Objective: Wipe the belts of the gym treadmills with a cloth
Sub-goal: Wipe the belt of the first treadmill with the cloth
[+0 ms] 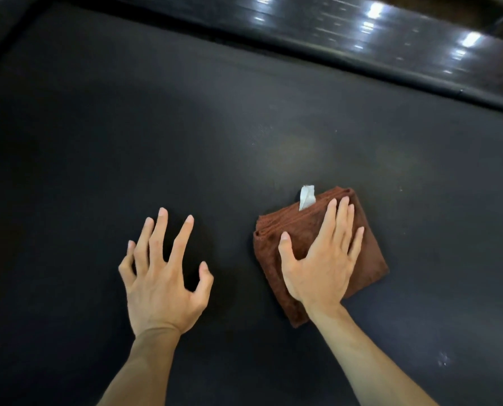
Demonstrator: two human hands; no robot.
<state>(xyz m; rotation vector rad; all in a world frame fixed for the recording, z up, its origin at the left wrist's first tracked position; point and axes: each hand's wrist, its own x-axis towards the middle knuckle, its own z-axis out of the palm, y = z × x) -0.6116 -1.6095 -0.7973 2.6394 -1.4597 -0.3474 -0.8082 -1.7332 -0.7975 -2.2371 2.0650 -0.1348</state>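
Because your right hand (320,259) only lies flat on the folded rust-brown terry cloth (317,253), fingers straight and close together with nothing curled round the fabric, the cloth could slide out from under your palm or roll at its leading edge if you push hard across the matte black rubber treadmill belt (156,127). Its stacked layers may also creep apart, so that only a narrow strip is wiping. Watch the small white sewn-in tag (306,196) that sticks up from the far edge of the cloth; it could fold under and drag along the belt. Your left hand (162,276) is braced on the bare belt well apart from the cloth, fingers spread and bent at the knuckles so the tips bear the load, holding nothing; if the belt is free to roll, that lean could shift it and take your balance. As for the cloth itself, it looks thick, soft and napped, folded into a rough square, lying on the belt nearer your right side, with the glossy black ribbed side rail (361,33) beyond it.
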